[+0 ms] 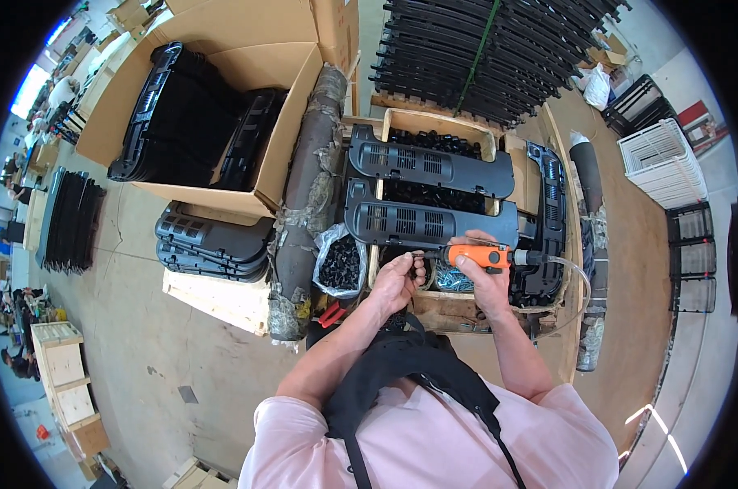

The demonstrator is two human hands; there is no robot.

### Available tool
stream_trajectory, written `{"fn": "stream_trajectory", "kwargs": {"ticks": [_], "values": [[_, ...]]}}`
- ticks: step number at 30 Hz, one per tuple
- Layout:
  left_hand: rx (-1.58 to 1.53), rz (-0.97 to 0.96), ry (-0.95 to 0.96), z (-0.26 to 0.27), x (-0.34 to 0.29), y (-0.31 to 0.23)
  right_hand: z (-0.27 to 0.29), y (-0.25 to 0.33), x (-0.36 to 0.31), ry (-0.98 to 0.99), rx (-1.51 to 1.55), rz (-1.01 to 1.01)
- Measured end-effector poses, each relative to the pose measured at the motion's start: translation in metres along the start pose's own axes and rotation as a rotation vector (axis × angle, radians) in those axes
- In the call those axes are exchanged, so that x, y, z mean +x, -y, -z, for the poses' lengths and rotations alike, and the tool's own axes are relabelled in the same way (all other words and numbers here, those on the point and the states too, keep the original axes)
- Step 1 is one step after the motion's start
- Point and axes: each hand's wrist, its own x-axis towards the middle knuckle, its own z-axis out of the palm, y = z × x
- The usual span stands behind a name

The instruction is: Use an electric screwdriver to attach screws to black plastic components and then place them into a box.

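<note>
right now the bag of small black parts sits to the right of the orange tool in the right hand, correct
Not quite: the head view shows the bag of small black parts to the left of the orange tool in the right hand.

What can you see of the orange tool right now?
The orange tool has a plastic-looking body with dark details and a narrower dark nose at its left end. At the right end, a dark fitting joins a clear hose that curves downward. The right hand's grip holds it crosswise, nose toward the left hand; contact there is unclear.
</note>
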Motion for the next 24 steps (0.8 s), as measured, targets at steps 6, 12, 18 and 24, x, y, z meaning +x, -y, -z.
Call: {"fn": "stream_trajectory", "kwargs": {"ticks": [6,12,18,24], "values": [[0.111,0.002,0.045,0.001,-0.002,-0.008,0.004,0.002,0.003,-0.007,0.002,-0.031],[0.136,0.074,0.071,0.0,-0.005,-0.013,0.006,0.01,0.01,0.096,-0.076,-0.046],[-0.067,0.141,-0.018,0.002,-0.002,-0.006,-0.011,0.001,0.012,0.073,-0.136,0.025],[0.062,0.057,-0.358,0.013,0.008,-0.01,-0.028,-0.013,0.021,0.051,-0.171,0.099]]}}
